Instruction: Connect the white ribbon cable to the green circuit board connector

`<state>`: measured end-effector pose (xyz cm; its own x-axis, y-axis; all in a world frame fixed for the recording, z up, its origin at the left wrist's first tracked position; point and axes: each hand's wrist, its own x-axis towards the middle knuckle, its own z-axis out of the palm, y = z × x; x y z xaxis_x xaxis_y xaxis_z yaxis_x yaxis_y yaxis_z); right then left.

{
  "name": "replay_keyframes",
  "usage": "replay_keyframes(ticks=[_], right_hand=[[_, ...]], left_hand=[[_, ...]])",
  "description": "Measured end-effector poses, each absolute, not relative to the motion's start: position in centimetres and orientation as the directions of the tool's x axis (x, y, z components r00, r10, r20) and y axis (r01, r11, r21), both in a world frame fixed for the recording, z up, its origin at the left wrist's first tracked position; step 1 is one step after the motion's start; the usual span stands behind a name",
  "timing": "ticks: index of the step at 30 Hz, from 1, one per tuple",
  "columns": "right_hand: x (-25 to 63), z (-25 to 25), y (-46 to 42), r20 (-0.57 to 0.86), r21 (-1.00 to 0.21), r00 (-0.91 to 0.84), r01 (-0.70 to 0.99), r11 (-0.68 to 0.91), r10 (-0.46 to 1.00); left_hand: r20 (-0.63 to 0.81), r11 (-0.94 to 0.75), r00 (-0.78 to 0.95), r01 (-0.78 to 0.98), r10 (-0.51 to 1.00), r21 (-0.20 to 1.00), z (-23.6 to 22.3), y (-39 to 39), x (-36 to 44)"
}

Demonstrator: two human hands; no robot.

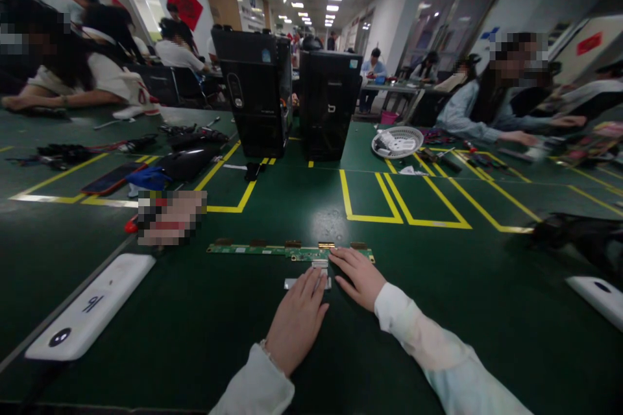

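Observation:
A long, narrow green circuit board (253, 250) lies crosswise on the table, with copper-coloured tabs along its far edge. My right hand (361, 277) is open over the board's right part, its fingertips touching or just above it. Closer to me, a pale flat ribbon cable (291, 284) meets the near side of the board around the middle. Over this cable rests my left hand (298, 318), palm down with fingers stretched out, covering part of it. Whether the cable's end sits in a connector, I cannot tell.
Two black computer towers (328, 110) stand at the back of the green table. A white basket (397, 142) is right of them. White devices (92, 305) lie at either side, with cables and a phone (114, 175) at left. People sit on both sides.

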<state>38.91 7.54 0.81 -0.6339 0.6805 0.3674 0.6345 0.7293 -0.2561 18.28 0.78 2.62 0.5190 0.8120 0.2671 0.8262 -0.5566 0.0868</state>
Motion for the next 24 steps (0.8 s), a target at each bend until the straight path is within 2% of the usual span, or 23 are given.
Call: replay_keyframes(ticks=[17, 24], right_hand=[[38.85, 1.59, 7.08, 0.333, -0.290, -0.632, 0.638, 0.714, 0.700], [38.79, 1.69, 6.99, 0.333, -0.304, -0.628, 0.635, 0.710, 0.703]], left_hand=[[0.238, -0.571, 0.527, 0.800, 0.816, 0.184, 2.45, 1.51, 18.16], [0.233, -0.582, 0.541, 0.796, 0.808, 0.169, 2.78, 1.69, 18.12]])
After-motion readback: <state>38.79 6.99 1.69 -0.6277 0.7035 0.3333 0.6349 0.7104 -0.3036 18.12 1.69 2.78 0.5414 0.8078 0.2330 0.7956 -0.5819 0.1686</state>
